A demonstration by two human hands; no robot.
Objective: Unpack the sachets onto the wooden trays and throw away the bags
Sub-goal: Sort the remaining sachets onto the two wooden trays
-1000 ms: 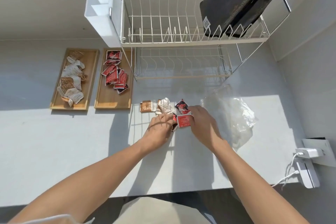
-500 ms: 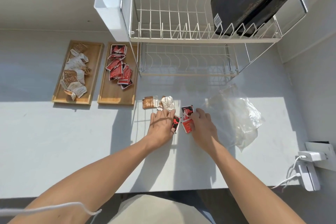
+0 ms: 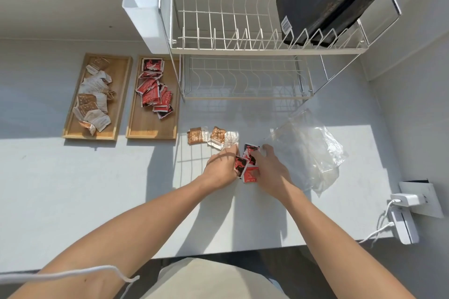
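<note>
Two wooden trays lie at the left of the counter: the left tray [image 3: 70, 128] holds several brown-and-white sachets, the right tray [image 3: 150, 130] several red sachets. In the middle of the counter my left hand [image 3: 220, 170] grips a red sachet [image 3: 240, 165] at its edge. My right hand [image 3: 268, 168] rests its fingers on other red sachets [image 3: 250, 175] lying on the counter. Two brown-and-white sachets [image 3: 211, 137] lie just beyond my left hand. An empty clear plastic bag [image 3: 308, 150] lies crumpled to the right of my right hand.
A white two-tier dish rack [image 3: 243, 48] stands at the back, with a black bag [image 3: 335, 0] on its upper tier and a white cutlery holder [image 3: 143, 7] on its left side. A wall socket with white chargers [image 3: 408, 204] and cable is at the right.
Both hands have stayed over the red sachets; the left hand now pinches one red sachet while the right hand's fingers have shifted over the others. The head camera tilted slightly.
</note>
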